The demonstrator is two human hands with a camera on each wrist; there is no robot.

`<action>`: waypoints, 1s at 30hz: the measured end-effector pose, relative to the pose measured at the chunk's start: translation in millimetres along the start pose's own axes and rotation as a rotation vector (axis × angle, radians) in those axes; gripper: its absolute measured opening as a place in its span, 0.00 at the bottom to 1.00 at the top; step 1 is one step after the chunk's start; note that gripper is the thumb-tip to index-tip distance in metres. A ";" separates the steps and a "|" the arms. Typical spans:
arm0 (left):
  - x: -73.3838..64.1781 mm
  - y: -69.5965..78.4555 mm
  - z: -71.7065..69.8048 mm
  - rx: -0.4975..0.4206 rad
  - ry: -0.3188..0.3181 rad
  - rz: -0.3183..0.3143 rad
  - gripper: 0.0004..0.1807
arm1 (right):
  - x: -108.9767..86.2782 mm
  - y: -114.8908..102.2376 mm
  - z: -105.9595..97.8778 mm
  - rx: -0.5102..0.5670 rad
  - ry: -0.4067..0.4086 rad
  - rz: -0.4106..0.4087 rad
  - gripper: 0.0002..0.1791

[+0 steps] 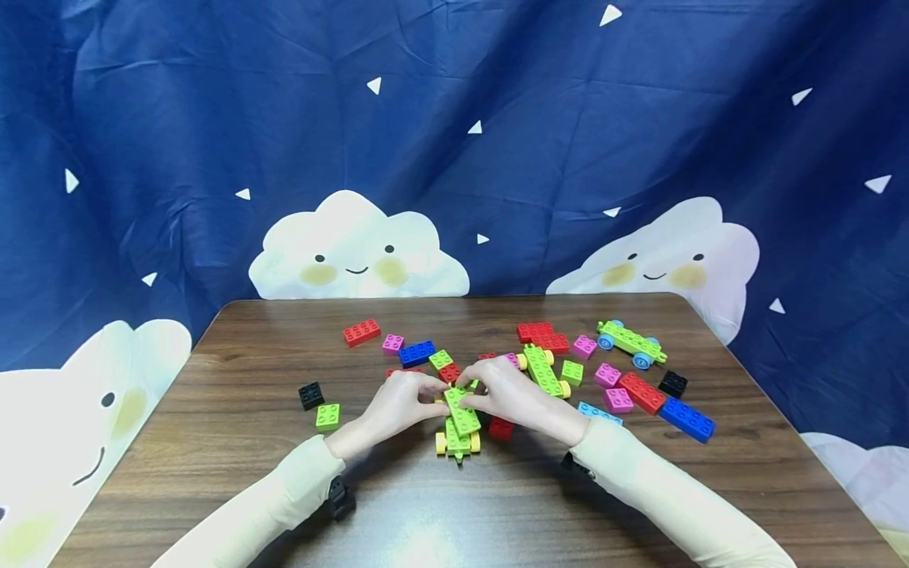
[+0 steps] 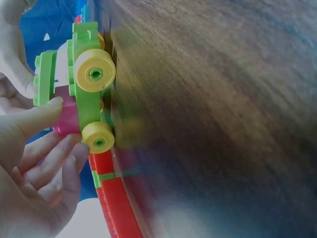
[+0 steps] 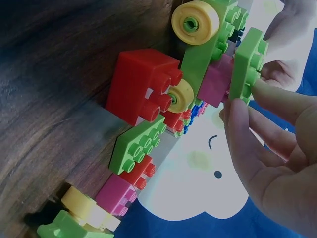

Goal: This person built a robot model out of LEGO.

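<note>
At the dial's centre, above the middle of the work, a lime-green studded plate (image 1: pixel 465 416) lies slightly askew, one end over a magenta brick (image 3: pixel 216 82) and the other reaching toward 6 o'clock; whether its studs are fully seated I cannot tell. The right hand (image 1: pixel 514 390) pinches the plate near its far end between thumb and finger, while the left hand (image 1: pixel 401 398) closes thumb and fingers about the magenta brick from the 9 o'clock side. Beneath, the brick sits on a lime-green chassis with yellow wheels (image 2: pixel 88 110). The plate looks like hard plastic: light, rigid, smooth, hardly fragile. Its long side edges should give the surest hold, with pressure straight down over the brick; pushing on the overhang would probably tip it, and the chassis may roll unless braced. Farther out on the wooden table (image 1: pixel 426 513), a red brick (image 1: pixel 500 428) lies near 4 o'clock, a second yellow-wheeled chassis (image 1: pixel 544 372) at 2, a blue-wheeled chassis (image 1: pixel 630 341) beyond it, a long blue brick (image 1: pixel 687 419) at 3, a black brick (image 1: pixel 311 395) at 9 and a red eight-stud brick (image 1: pixel 362 332) at 10.
</note>
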State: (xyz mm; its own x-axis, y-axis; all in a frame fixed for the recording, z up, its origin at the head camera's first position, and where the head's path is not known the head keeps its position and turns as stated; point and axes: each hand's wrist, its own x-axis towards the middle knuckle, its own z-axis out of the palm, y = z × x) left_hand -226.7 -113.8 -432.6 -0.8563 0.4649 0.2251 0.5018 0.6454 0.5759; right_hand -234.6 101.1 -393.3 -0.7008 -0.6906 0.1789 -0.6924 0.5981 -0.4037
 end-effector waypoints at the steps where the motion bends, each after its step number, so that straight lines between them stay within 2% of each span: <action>1: -0.1 -0.4 0.0 -0.003 -0.001 -0.003 0.16 | 0.1 0.2 0.2 -0.003 0.003 0.000 0.13; 13: 0.7 -2.8 0.3 -0.038 -0.005 0.021 0.13 | 3.0 0.2 0.4 0.013 -0.004 0.046 0.12; 20: 1.2 -4.6 -0.8 -0.077 -0.034 0.001 0.14 | 4.3 -0.7 0.6 0.018 0.000 0.071 0.11; 30: 2.4 -5.5 0.2 -0.066 -0.037 -0.011 0.13 | 4.8 -1.3 2.2 0.039 0.017 0.068 0.11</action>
State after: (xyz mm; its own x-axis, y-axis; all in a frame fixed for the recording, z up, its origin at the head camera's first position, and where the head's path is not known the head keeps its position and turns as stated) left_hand -231.5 -116.1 -435.4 -0.8562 0.4805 0.1900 0.4818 0.6097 0.6293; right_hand -236.7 96.2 -393.8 -0.7489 -0.6418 0.1654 -0.6364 0.6267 -0.4497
